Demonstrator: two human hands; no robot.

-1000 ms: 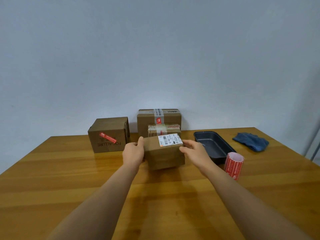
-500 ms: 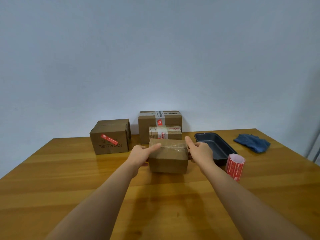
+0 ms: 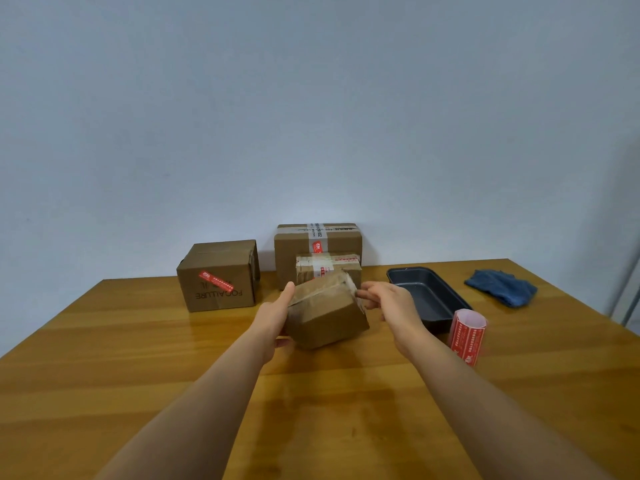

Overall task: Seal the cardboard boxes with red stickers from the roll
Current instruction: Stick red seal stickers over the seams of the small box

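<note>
Cardboard box [image 3: 325,311] now tilted on a corner, left hand [image 3: 273,315] holding it, right hand [image 3: 388,303] grip wide, released.

Taking the held box [image 3: 325,311] as the landmark: it sits tilted near the middle of the tabletop [image 3: 104,358], with the left hand [image 3: 273,315] against its left side and the right hand [image 3: 388,303] just beside its right edge. Directly behind it lies a low box [image 3: 327,266], and behind that a taller box [image 3: 318,242] against the wall. To its left and farther back stands another box [image 3: 218,275]. To its right lies a tray [image 3: 424,292], with the sticker roll [image 3: 467,336] standing in front of the tray's near right corner. Far to the right, at the back, lies a cloth [image 3: 502,291].
</note>
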